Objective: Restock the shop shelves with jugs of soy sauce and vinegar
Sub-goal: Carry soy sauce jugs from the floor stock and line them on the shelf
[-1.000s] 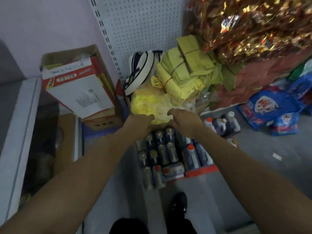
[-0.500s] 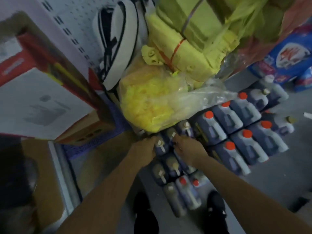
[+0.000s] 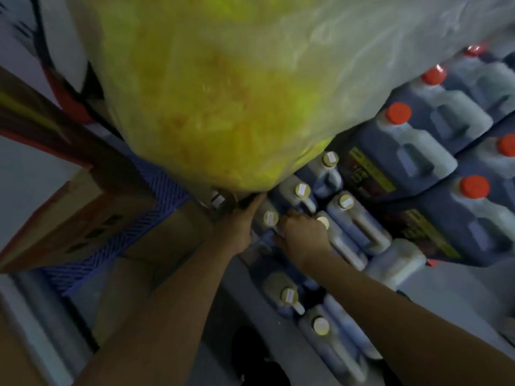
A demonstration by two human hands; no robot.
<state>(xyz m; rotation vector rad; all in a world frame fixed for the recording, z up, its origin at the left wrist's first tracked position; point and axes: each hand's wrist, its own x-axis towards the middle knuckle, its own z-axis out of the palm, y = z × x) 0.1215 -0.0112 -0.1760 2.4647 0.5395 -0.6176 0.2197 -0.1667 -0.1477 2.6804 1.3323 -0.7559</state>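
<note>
While our left hand (image 3: 239, 227) presses flat against the pale-capped jug (image 3: 269, 227) and our right hand (image 3: 303, 238) curls over its handle, rows of red-capped jugs (image 3: 412, 140) beyond our right already stand shelved, so we judge restocking partly done.

The one camera sits on my head and looks steeply down along both my forearms, close over the jugs (image 3: 354, 227) on the floor. My left hand (image 3: 238, 227) and right hand (image 3: 303, 238) meet near the middle. A yellow-filled plastic bag (image 3: 223, 93) crowds the top, probably very near the lens, since it blurs. There is no second view.
</note>
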